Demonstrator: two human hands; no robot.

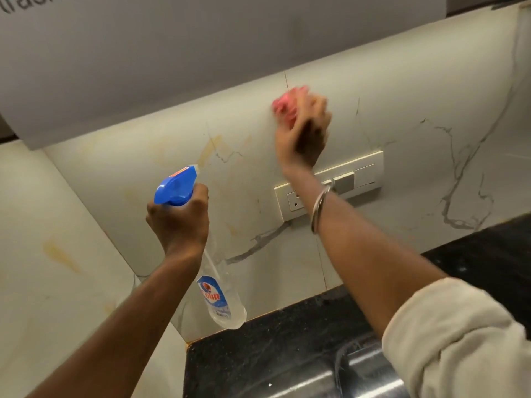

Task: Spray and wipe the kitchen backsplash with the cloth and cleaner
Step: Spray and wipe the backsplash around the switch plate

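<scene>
Right grip (304, 130) around cloth (283, 106), cloth on backsplash (416, 110)

R hand (303, 130) + pink cloth (286, 106): motion-blurred, edges smeared. Switch plate (359, 176) partly hidden behind R wrist. Spray bottle (221, 297) neck hidden in L hand (179, 219). Sink (359, 369) cut by bottom edge. Lettering (28, 4) top-left cropped, unreadable.

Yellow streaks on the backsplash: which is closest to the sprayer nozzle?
The slanted streak just above the nozzle of the spray bottle, on the back wall. The other streak sits lower on the left side wall.
</scene>
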